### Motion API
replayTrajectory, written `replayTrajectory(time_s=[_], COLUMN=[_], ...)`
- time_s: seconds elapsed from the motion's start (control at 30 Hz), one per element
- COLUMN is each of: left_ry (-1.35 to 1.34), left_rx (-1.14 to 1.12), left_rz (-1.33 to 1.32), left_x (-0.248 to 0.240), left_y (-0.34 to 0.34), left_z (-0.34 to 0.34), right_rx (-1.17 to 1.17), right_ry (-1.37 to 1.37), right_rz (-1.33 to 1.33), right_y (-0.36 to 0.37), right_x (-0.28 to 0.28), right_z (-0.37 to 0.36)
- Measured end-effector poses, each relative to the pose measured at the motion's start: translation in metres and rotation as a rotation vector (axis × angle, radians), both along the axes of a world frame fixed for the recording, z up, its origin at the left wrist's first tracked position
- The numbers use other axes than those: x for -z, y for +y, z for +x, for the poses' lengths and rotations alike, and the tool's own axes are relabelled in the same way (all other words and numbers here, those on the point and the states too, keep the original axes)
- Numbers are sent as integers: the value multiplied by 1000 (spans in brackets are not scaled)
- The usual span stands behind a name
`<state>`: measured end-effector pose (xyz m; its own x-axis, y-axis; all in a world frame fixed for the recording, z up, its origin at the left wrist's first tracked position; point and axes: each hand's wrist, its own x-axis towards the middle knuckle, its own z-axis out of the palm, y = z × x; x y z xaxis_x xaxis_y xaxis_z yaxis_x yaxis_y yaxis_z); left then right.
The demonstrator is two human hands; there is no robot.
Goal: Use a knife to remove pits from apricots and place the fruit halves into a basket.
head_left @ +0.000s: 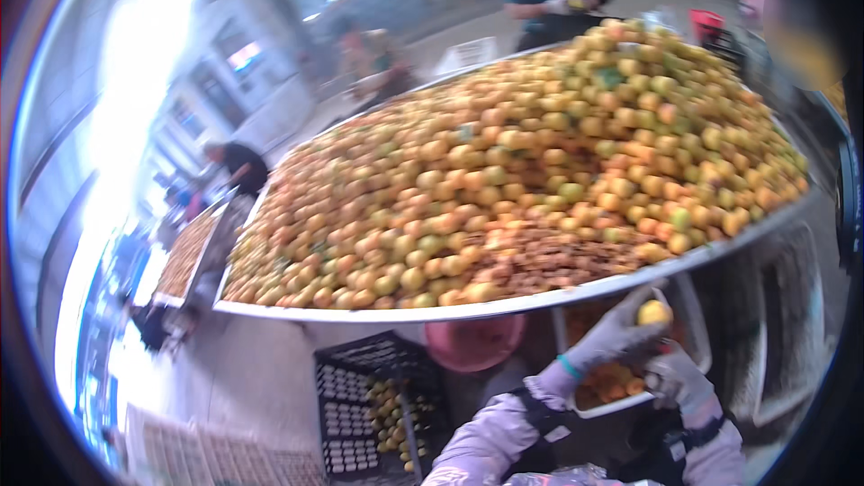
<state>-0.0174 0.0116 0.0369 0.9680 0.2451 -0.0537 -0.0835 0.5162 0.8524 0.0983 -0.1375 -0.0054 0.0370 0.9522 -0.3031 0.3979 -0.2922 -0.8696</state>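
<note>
Below the table rim (540, 299): one small yellow-orange fruit (654, 312), round, firm-looking, probably light, easily bruised; best taken around its middle. Pinched in gloved left-hand (612, 335) grip, fingertips closed around it. Gloved right hand (677, 380) just beneath, curled; contents uncertain. White tub (630, 403) of fruit underneath; black crate (360, 405) leftward.

Crate (360, 396) apparently below fruit table (504, 304)
</note>
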Motion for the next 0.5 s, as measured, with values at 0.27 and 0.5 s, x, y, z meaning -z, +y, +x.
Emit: replayTrajectory(time_s=[0.27, 0.5], left_ry=[-63, -84], left_rx=[-44, -165], left_rz=[1, 111], left_x=[21, 35], left_y=[-3, 2], left_z=[-11, -2], right_rx=[133, 201], right_ry=[42, 101], right_rz=[246, 231], right_y=[9, 15], right_x=[39, 30], right_z=[-27, -21])
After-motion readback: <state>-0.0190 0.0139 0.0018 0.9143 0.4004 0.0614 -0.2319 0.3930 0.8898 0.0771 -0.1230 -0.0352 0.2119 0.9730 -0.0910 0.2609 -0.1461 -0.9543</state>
